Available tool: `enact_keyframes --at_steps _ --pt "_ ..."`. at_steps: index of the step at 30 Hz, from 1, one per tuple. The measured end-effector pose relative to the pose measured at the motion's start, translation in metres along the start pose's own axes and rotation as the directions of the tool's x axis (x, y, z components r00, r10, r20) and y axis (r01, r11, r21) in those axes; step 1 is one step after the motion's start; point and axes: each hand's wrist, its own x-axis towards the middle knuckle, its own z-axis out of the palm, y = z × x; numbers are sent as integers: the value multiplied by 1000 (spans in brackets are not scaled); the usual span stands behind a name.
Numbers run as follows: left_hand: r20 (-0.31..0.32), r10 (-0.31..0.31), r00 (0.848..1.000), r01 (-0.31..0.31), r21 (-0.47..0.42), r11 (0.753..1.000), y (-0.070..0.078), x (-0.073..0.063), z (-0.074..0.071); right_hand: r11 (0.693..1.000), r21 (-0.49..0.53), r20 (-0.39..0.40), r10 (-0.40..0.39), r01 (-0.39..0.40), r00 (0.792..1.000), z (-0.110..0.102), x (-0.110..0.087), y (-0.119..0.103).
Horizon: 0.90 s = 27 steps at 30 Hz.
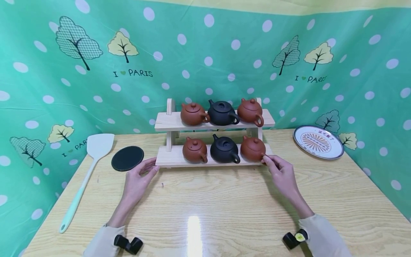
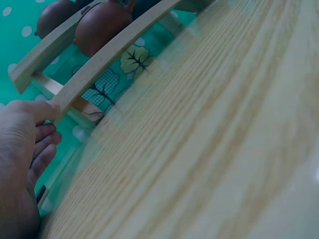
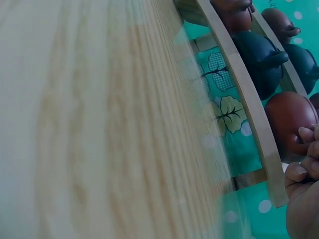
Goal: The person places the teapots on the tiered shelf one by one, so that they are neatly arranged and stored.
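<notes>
A two-tier wooden shelf (image 1: 167, 159) bears three teapots on each tier. Its lower board's left end is held by my left hand (image 1: 138, 181), thumb at the front corner, as the left wrist view shows. My right hand (image 1: 284, 175) pinches the handle of the lower right reddish-brown teapot (image 1: 252, 148), which sits on the board. Beside it stand a black teapot (image 1: 222, 150) and another brown teapot (image 1: 194, 150). Above are a brown teapot (image 1: 191, 115), a black teapot (image 1: 221, 113) and a brown teapot (image 1: 248, 110), their handles pointing right and forward.
On the left lie a white spatula (image 1: 84, 178) with a mint handle and a round black coaster (image 1: 127, 158). A patterned plate (image 1: 318, 142) with a dark rim lies at the back right. A green dotted cloth (image 1: 224, 64) hangs behind the wooden table (image 1: 231, 207).
</notes>
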Motion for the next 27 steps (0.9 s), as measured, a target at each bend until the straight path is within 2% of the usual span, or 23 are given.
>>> enact_keyframes --at_steps 16,27 --pt "1 -24 1000 24 10 1000 2 1 1 999 -39 -7 -2 2 1000 3 1 1" --pt "7 1 1000 -1 0 1000 2 0 -1 997 -44 -9 58 -58 998 2 -2 -5"
